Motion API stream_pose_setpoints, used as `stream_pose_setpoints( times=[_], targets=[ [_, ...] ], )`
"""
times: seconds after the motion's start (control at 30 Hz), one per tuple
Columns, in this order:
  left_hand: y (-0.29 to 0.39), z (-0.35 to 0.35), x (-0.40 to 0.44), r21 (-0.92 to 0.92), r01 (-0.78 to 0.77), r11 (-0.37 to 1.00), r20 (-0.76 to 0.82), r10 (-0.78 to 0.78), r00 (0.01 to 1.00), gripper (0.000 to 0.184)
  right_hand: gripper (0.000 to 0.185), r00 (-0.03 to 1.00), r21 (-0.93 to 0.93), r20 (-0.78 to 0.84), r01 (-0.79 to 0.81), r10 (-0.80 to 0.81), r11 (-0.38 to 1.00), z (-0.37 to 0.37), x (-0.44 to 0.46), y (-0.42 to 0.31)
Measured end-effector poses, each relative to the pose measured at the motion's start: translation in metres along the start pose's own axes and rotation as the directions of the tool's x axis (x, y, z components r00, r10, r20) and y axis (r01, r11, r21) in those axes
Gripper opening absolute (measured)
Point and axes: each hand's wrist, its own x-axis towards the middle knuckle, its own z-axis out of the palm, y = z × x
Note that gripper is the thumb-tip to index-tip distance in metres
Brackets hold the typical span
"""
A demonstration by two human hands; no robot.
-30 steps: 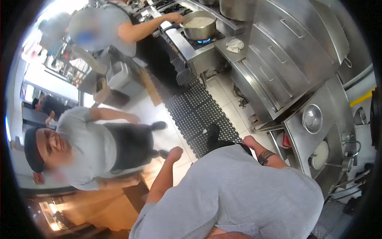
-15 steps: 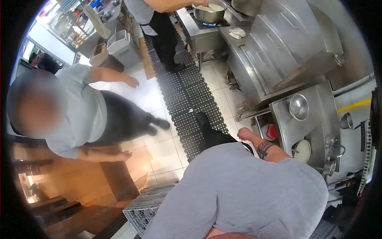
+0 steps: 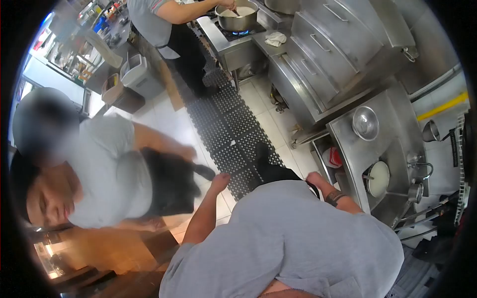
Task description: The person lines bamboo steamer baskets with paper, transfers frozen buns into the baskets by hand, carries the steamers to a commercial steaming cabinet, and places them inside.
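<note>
My left hand (image 3: 221,181) hangs in front of me above the black perforated floor mat (image 3: 233,134), its fingers curled in with nothing showing in them. My right hand (image 3: 314,179) is also curled into a loose fist, close to the left end of the steel sink counter (image 3: 348,144) and touching nothing that I can see. Below that counter, near this hand, is a red and white container (image 3: 331,157). A steel bowl (image 3: 365,123) rests on the counter. In the sink is a pot with pale contents (image 3: 378,180).
A person in a grey shirt (image 3: 112,169) is close on my left. Farther ahead, another person (image 3: 174,35) holds a utensil in a pot (image 3: 237,21) over a lit burner. Steel drawers (image 3: 323,49) line the right side. Bins (image 3: 141,77) stand at the far left.
My left hand has come into view. The person on my left has moved closer and to the right. My view has shifted, so the stove and sink sit farther left.
</note>
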Motion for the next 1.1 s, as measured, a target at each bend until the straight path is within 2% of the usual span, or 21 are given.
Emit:
stream_pose_setpoints(
  times=[0.07,0.13,0.17,0.23,0.27,0.3,0.37,0.4,0.43,0.47,0.5,0.57,0.63,0.67,0.7,0.77,0.8,0.93,1.0,1.07,1.1],
  targets=[
    [0.034,-0.019,0.031,-0.009,0.067,0.998,0.008,-0.067,0.998,0.024,0.017,0.967,0.217,0.178,-0.22,0.183,0.951,0.025,-0.011,0.012],
    [0.044,-0.027,0.063,-0.167,0.158,0.973,0.048,-0.152,0.987,0.025,0.016,0.891,0.237,0.36,-0.375,0.277,0.896,0.033,-0.014,0.016],
    [0.047,-0.029,0.072,-0.102,0.131,0.986,0.096,-0.121,0.988,0.022,0.016,0.893,0.251,0.353,-0.377,0.278,0.891,0.028,-0.013,0.015],
    [0.043,-0.032,0.087,0.209,-0.165,0.964,0.216,0.119,0.969,0.021,0.019,0.851,0.437,0.414,-0.498,0.324,0.749,-0.013,-0.019,0.002],
    [0.061,-0.037,0.086,0.317,-0.176,0.932,0.263,0.092,0.96,0.022,0.022,0.734,0.762,0.498,-0.625,0.462,0.171,0.09,0.006,0.027],
    [0.075,-0.043,0.082,0.419,-0.188,0.888,0.305,0.057,0.951,0.022,0.022,0.739,0.771,0.495,-0.616,0.458,0.161,0.086,0.017,0.027],
    [0.037,-0.042,0.096,0.496,-0.539,0.681,0.488,0.295,0.821,0.025,0.027,0.828,0.624,0.194,-0.518,0.526,0.585,0.056,0.038,0.023],
    [0.037,-0.052,0.098,0.507,-0.584,0.633,0.55,0.284,0.785,0.026,0.027,0.832,0.631,0.195,-0.511,0.519,0.584,0.047,0.056,0.026],
    [0.043,-0.063,0.096,0.513,-0.578,0.634,0.549,0.275,0.789,0.026,0.026,0.842,0.665,0.171,-0.481,0.511,0.571,0.041,0.078,0.034],
    [0.048,-0.073,0.094,0.476,-0.431,0.767,0.494,0.172,0.852,0.026,0.025,0.852,0.696,0.146,-0.45,0.503,0.56,0.034,0.1,0.042],
    [0.052,-0.083,0.094,0.421,-0.263,0.868,0.444,0.056,0.894,0.026,0.027,0.893,0.6,0.129,-0.416,0.431,0.683,0.041,0.138,0.05],
    [0.015,-0.097,0.108,0.575,-0.479,0.664,0.479,0.202,0.854,0.025,0.025,0.963,0.379,0.036,-0.262,0.269,0.888,0.023,0.185,0.065],
    [0.043,-0.125,0.104,0.491,-0.116,0.863,0.267,-0.023,0.963,0.025,0.016,0.998,0.195,-0.023,0.056,-0.052,0.979,-0.058,0.192,0.076],
    [0.034,-0.132,0.109,0.575,-0.177,0.799,0.243,0.04,0.969,0.027,0.012,0.99,0.485,0.135,-0.024,-0.047,0.874,-0.063,0.214,0.088],
    [0.032,-0.138,0.11,0.576,-0.168,0.8,0.238,0.033,0.971,0.027,0.012,0.988,0.724,0.072,-0.147,0.138,0.674,0.007,0.26,0.111],
    [0.022,-0.149,0.119,0.5,-0.14,0.855,0.128,0.087,0.988,0.03,0.014,0.848,0.904,0.385,-0.426,0.365,0.036,-0.142,0.235,0.085],
    [0.055,-0.162,0.113,0.38,0.077,0.922,0.08,-0.116,0.99,0.034,0.014,0.85,0.905,0.382,-0.424,0.363,0.04,-0.161,0.243,0.086],
    [0.062,-0.181,0.123,0.272,0.195,0.942,0.193,-0.252,0.948,0.04,0.014,0.839,0.913,0.348,-0.404,0.419,0.052,-0.199,0.267,0.075],
    [0.063,-0.191,0.128,0.329,0.169,0.929,0.251,-0.258,0.933,0.041,0.015,0.835,0.917,0.334,-0.396,0.438,0.055,-0.201,0.278,0.07],
    [0.055,-0.205,0.139,0.372,0.093,0.924,0.255,-0.198,0.946,0.042,0.015,0.842,0.834,0.422,-0.506,0.337,0.221,-0.163,0.303,0.077],
    [0.048,-0.215,0.146,0.361,0.079,0.929,0.255,-0.18,0.95,0.042,0.015,0.887,0.799,0.401,-0.461,0.23,0.386,-0.107,0.326,0.094]
  ],
)
